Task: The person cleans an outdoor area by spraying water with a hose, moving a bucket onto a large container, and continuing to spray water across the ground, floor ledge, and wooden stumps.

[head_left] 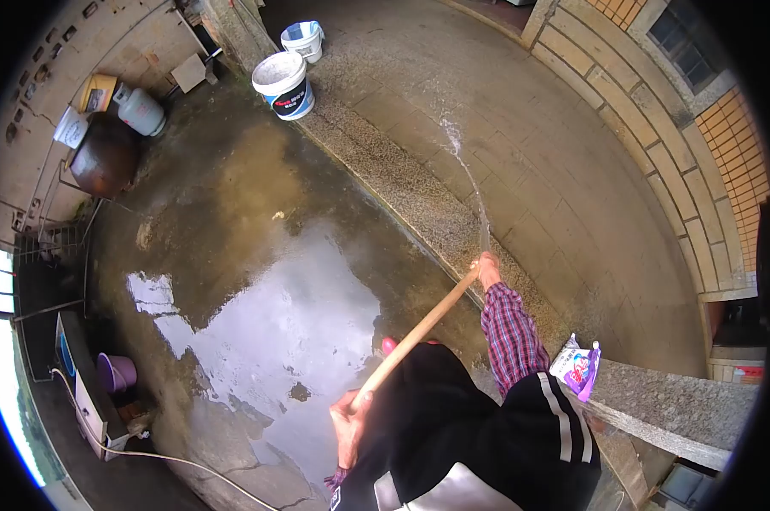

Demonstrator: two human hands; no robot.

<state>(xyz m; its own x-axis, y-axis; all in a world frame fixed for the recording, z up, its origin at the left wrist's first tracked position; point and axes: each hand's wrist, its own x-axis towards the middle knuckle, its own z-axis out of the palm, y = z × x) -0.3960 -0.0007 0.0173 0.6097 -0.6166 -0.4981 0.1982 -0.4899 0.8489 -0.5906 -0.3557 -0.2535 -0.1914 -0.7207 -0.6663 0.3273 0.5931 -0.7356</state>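
A thick tan hose [425,322] runs diagonally across my front between my two hands. Near its outlet, my right hand [488,270] is closed around it, and a thin jet of water [472,183] shoots away over the paved floor, splashing farther off. My left hand [348,423] grips the hose lower down, close to my left leg, fingers wrapped on it. How the hose continues beyond my left hand is hidden.
Two white buckets [284,85] stand on the raised stone edge [376,162]. A purple-and-white bag [577,366] lies on the ledge by my right arm. Puddled water [291,315] covers the lower floor; a gas cylinder [140,111], a dark jar [104,155] and a purple bucket [116,372] are left.
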